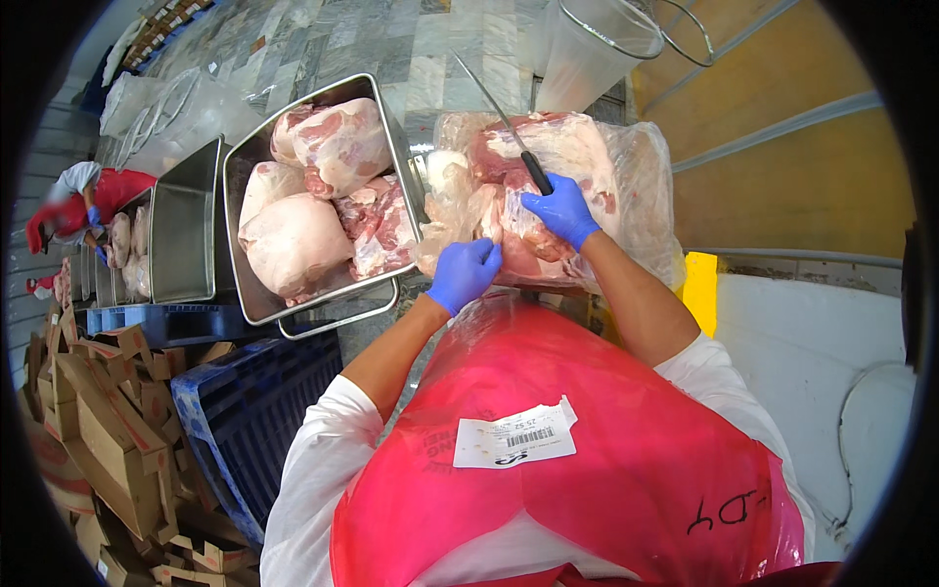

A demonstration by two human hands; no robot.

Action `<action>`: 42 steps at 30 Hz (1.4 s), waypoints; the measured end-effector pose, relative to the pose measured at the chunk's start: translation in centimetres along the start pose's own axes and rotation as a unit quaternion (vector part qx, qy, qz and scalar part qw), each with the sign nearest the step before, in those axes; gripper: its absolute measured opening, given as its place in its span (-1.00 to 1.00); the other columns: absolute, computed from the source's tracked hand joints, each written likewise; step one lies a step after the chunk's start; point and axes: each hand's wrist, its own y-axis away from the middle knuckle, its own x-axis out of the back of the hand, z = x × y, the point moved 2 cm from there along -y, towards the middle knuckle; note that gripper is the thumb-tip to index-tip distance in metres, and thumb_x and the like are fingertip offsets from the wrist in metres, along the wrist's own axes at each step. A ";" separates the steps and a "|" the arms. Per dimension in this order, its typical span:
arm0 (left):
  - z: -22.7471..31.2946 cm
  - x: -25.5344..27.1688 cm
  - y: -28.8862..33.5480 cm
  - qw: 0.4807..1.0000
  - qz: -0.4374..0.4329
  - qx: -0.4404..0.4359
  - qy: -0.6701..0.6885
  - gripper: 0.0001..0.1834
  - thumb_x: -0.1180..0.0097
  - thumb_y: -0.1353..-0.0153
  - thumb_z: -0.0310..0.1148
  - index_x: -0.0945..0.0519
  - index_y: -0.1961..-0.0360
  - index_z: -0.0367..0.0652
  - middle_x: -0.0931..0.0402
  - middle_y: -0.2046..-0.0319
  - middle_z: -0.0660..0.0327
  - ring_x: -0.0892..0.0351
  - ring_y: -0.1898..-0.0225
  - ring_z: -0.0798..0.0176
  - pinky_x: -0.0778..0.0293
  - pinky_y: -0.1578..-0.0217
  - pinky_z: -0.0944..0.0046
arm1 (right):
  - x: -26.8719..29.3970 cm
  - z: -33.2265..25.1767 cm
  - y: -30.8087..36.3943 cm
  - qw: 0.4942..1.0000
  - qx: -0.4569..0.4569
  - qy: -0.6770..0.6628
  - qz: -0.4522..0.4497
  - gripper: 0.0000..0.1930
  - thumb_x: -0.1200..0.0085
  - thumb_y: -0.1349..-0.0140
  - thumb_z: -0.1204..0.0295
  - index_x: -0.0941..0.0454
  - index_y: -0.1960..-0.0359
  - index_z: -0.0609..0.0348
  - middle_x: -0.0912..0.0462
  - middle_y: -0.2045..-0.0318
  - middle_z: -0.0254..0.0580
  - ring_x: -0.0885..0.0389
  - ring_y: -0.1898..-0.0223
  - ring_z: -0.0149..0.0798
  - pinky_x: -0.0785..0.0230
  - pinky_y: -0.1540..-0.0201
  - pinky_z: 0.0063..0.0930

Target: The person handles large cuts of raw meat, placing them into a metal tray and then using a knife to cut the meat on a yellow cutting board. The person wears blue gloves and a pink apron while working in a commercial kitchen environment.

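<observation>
My right hand (562, 210), in a blue glove, is wrapped round the black handle of a long knife (506, 122). The blade rises up and to the left, above the meat. Beneath it lie large cuts of raw meat (548, 147), red with pale fat, on clear plastic wrap (646, 186). My left hand (465, 274), gloved in blue as well, is closed on the near left edge of the meat. Its fingertips are partly hidden there. Crumpled plastic (445, 215) hangs beside that hand, towards the metal tub.
Left of me stands a metal tub (235, 259) holding several big pieces of meat (298, 245). Beyond it are another tub (186, 235) and a co-worker (98, 196) in red. Blue pallets (249, 421) and flattened cardboard boxes (117, 430) lie lower left. A plastic-lined hoop stand (597, 49) is ahead.
</observation>
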 end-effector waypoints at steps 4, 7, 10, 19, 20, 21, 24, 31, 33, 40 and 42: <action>-0.1 0.9 1.0 0.994 -0.040 0.062 0.085 -0.64 -0.12 -0.33 -0.23 -0.56 0.50 -0.30 -0.40 0.69 -0.05 -0.43 0.66 0.19 -0.37 0.54 0.09 | 0.2 -0.2 0.1 0.999 -0.029 0.024 -0.025 -0.59 -0.37 -0.04 0.19 -0.59 0.31 0.33 -0.58 0.53 -0.15 -0.53 0.46 -0.32 -0.47 0.34 -0.26; -0.8 1.0 1.3 0.985 -0.053 0.088 0.139 -0.64 -0.13 -0.33 -0.24 -0.56 0.48 -0.34 -0.36 0.70 0.03 -0.29 0.62 0.39 -0.34 0.53 0.16 | -0.2 -0.2 -0.3 1.000 -0.016 0.009 -0.015 -0.59 -0.37 -0.05 0.18 -0.59 0.32 0.33 -0.58 0.53 -0.14 -0.54 0.47 -0.30 -0.46 0.34 -0.27; -0.6 2.2 0.6 0.995 -0.043 0.018 0.083 -0.67 -0.16 -0.33 -0.24 -0.58 0.45 -0.31 -0.50 0.59 0.06 -0.41 0.52 0.40 -0.39 0.44 0.22 | -0.1 -0.7 0.0 1.000 -0.013 -0.006 -0.017 -0.59 -0.37 -0.05 0.18 -0.58 0.33 0.33 -0.58 0.53 -0.14 -0.53 0.47 -0.31 -0.46 0.34 -0.27; 0.8 -1.2 -3.1 0.951 0.003 0.072 0.299 -0.61 -0.10 -0.45 -0.22 -0.55 0.47 -0.29 -0.48 0.58 0.23 -0.39 0.50 0.40 -0.37 0.45 0.24 | -0.2 -0.4 -0.4 0.999 -0.033 0.008 -0.029 -0.59 -0.35 -0.05 0.16 -0.58 0.34 0.33 -0.57 0.55 -0.10 -0.54 0.47 -0.31 -0.45 0.34 -0.24; 0.9 -1.4 -3.1 0.948 0.026 0.092 0.303 -0.58 -0.09 -0.46 -0.20 -0.54 0.49 -0.29 -0.46 0.61 0.24 -0.38 0.52 0.40 -0.35 0.48 0.24 | -0.3 -0.2 -0.5 0.999 -0.026 0.004 -0.023 -0.58 -0.35 -0.05 0.16 -0.58 0.34 0.33 -0.57 0.55 -0.10 -0.53 0.48 -0.30 -0.45 0.34 -0.24; 0.9 -1.5 -3.0 0.943 0.049 0.114 0.308 -0.56 -0.08 -0.47 -0.18 -0.53 0.51 -0.28 -0.45 0.63 0.24 -0.37 0.55 0.39 -0.33 0.51 0.23 | -0.6 0.0 -0.5 1.000 -0.020 0.001 -0.018 -0.58 -0.35 -0.05 0.16 -0.58 0.33 0.33 -0.56 0.56 -0.09 -0.53 0.48 -0.30 -0.45 0.35 -0.24; 0.1 -2.0 -3.4 0.897 0.067 0.194 0.391 -0.55 -0.06 -0.48 -0.18 -0.52 0.54 -0.25 -0.36 0.64 0.33 -0.29 0.57 0.46 -0.27 0.55 0.27 | -0.4 -0.2 -0.3 1.000 -0.018 0.009 -0.009 -0.58 -0.34 -0.05 0.15 -0.58 0.34 0.34 -0.56 0.56 -0.10 -0.53 0.48 -0.30 -0.45 0.35 -0.23; -0.3 -1.5 -2.5 0.762 0.076 0.333 0.551 -0.61 -0.10 -0.46 -0.16 -0.44 0.56 -0.01 -0.27 0.66 0.40 -0.20 0.62 0.44 -0.16 0.57 0.33 | -0.4 -0.1 -0.4 1.000 -0.022 0.013 -0.002 -0.58 -0.34 -0.05 0.15 -0.59 0.36 0.34 -0.57 0.55 -0.13 -0.51 0.48 -0.32 -0.44 0.35 -0.24; -0.3 -1.4 -1.9 0.736 0.068 0.350 0.576 -0.61 -0.10 -0.45 -0.16 -0.39 0.56 0.03 -0.19 0.67 0.41 -0.14 0.63 0.42 -0.10 0.58 0.31 | -0.4 -0.1 -0.3 0.999 -0.033 0.020 -0.004 -0.59 -0.34 -0.05 0.15 -0.58 0.36 0.33 -0.57 0.55 -0.14 -0.50 0.48 -0.32 -0.44 0.35 -0.26; 0.1 -0.7 -0.5 0.696 0.055 0.384 0.605 -0.60 -0.11 -0.45 -0.16 -0.33 0.55 0.07 -0.14 0.67 0.40 -0.08 0.63 0.40 -0.03 0.56 0.30 | -0.3 -0.5 -0.4 0.999 -0.040 0.019 -0.005 -0.58 -0.35 -0.06 0.14 -0.59 0.37 0.32 -0.57 0.54 -0.16 -0.51 0.47 -0.33 -0.44 0.34 -0.27; 0.0 -0.5 -0.1 0.694 0.044 0.387 0.606 -0.61 -0.11 -0.45 -0.16 -0.32 0.54 0.07 -0.12 0.67 0.40 -0.07 0.63 0.40 -0.03 0.56 0.31 | -0.3 -0.5 -0.3 0.999 -0.039 0.014 0.001 -0.59 -0.35 -0.06 0.15 -0.58 0.37 0.32 -0.57 0.55 -0.16 -0.51 0.47 -0.33 -0.44 0.34 -0.27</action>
